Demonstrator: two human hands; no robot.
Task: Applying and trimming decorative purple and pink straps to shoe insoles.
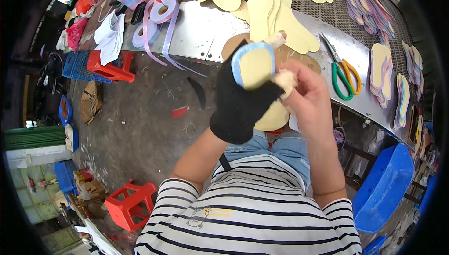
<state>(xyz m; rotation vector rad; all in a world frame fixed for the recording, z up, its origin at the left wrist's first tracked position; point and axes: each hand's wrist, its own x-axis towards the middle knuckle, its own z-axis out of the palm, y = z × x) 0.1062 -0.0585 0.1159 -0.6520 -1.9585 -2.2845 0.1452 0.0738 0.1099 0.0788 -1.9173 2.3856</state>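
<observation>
My left hand, in a black glove, holds up a cream shoe insole with a light blue strip along its edge. My right hand is bare, with tape on the thumb and a fingertip, and pinches the insole's right edge at the blue strip. Both hands are raised in front of the metal work table. A second cream insole shows just below my hands.
Heaps of cream insoles and stacked colour-edged insoles lie on the table, with green and orange scissors and rolls of pale tape. Red stools and a blue bin stand on the floor.
</observation>
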